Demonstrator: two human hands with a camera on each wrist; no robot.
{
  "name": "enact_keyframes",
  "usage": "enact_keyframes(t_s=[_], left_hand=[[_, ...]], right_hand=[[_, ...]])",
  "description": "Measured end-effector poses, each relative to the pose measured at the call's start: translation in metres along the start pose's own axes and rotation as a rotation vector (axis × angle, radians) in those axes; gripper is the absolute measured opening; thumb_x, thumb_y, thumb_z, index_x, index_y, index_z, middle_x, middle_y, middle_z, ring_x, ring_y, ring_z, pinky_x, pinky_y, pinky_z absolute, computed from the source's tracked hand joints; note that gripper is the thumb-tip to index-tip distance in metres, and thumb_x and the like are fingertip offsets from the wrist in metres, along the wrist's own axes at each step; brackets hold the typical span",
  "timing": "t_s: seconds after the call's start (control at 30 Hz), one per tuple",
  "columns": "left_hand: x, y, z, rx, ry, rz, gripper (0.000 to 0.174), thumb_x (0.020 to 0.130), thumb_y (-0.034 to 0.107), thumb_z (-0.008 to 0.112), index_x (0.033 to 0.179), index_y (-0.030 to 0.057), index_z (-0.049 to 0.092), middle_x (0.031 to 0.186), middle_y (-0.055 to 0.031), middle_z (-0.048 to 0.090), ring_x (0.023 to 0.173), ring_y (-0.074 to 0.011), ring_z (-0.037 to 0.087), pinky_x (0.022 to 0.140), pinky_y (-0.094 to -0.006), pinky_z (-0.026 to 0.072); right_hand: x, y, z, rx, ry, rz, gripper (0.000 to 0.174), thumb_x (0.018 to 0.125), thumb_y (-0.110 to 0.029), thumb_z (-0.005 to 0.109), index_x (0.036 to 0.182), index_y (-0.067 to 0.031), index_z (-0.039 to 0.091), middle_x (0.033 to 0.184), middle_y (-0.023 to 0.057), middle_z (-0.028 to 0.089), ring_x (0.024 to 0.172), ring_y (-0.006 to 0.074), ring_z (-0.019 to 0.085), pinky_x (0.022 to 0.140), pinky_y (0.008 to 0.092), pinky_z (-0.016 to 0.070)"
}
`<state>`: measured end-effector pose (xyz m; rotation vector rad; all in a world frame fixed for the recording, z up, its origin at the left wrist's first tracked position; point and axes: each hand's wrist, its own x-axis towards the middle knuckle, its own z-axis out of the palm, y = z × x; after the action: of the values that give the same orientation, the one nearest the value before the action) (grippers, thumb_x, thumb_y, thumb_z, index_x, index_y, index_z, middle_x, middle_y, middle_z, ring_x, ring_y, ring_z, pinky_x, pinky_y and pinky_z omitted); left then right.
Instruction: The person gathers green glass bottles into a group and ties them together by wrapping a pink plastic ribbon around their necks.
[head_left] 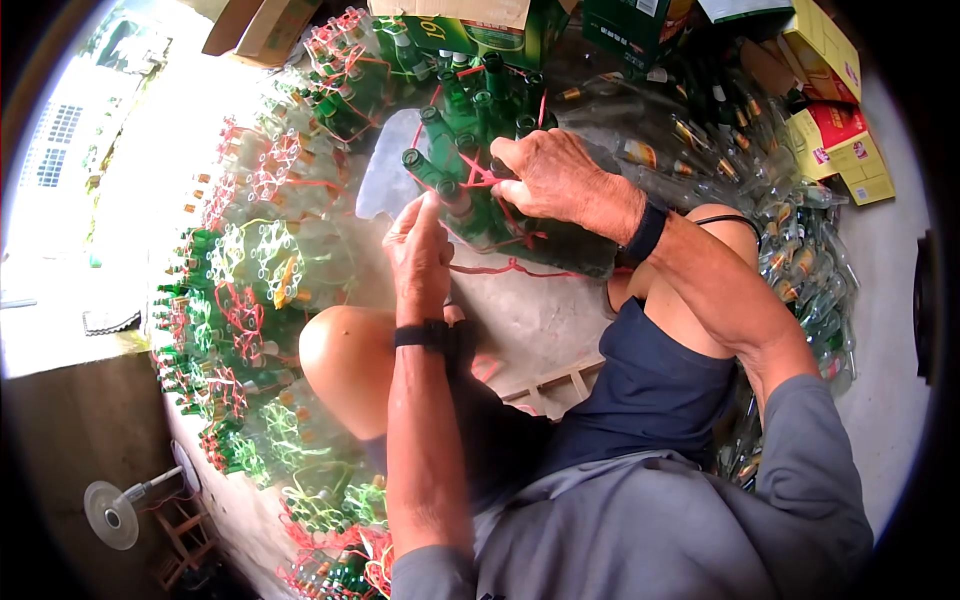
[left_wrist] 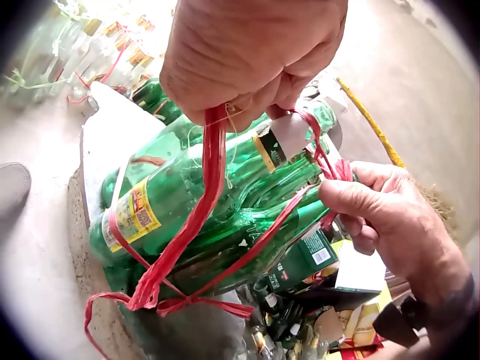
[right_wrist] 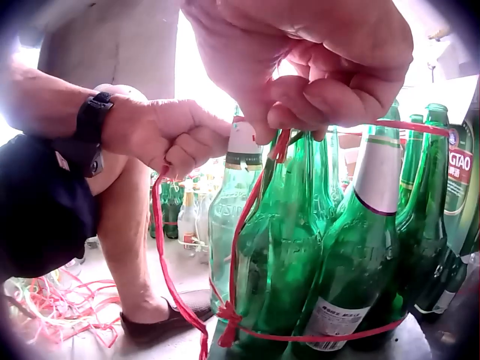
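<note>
A bundle of green glass bottles (head_left: 441, 140) stands upright in front of the person, bound with red plastic twine (right_wrist: 300, 337) low round the bodies and with another strand up at the necks. The left hand (head_left: 418, 250) is at the near side of the bundle, its fingers curled round a flat red strand (left_wrist: 214, 169) that runs down to a knot (left_wrist: 146, 292) low on the bottles. Over the bottle tops, the right hand (head_left: 560, 175) pinches red twine between thumb and fingers. In the left wrist view, a bunched piece of twine (left_wrist: 339, 171) shows at those fingertips.
Many tied bottle bundles (head_left: 240, 260) line the left side. Loose clear bottles (head_left: 800, 260) lie heaped at the right. Cardboard boxes (head_left: 480, 35) stand behind the bundle, and yellow boxes (head_left: 822, 55) at the back right. A fan (head_left: 112, 515) is at the lower left.
</note>
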<state>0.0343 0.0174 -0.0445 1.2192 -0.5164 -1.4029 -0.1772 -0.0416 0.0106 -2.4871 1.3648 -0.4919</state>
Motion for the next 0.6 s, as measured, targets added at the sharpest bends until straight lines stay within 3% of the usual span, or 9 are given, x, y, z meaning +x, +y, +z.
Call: enact_keyframes(t_s=[0.3, 0.6], left_hand=[[-0.017, -0.016, 0.018, -0.004, 0.005, 0.01, 0.015, 0.099, 0.016, 0.075, 0.108, 0.0051, 0.072, 0.062, 0.0125, 0.036, 0.048, 0.0001, 0.028, 0.042, -0.0221, 0.0195], [-0.03, -0.042, 0.047, -0.034, -0.004, 0.042, 0.022, 0.099, 0.017, 0.075, 0.115, 0.001, 0.073, 0.063, 0.0107, 0.043, 0.048, -0.0003, 0.03, 0.042, -0.022, 0.021]], right_hand=[[-0.003, 0.017, -0.013, -0.084, 0.018, -0.034, 0.022, 0.078, -0.017, 0.073, 0.091, -0.0021, 0.061, 0.079, 0.0226, 0.069, 0.083, 0.0458, 0.069, 0.072, 0.0545, 0.0542], [-0.005, 0.037, -0.036, -0.186, -0.036, -0.016, 0.019, 0.079, -0.017, 0.072, 0.095, -0.0067, 0.073, 0.091, 0.019, 0.075, 0.092, 0.0404, 0.073, 0.081, 0.0531, 0.0569]])
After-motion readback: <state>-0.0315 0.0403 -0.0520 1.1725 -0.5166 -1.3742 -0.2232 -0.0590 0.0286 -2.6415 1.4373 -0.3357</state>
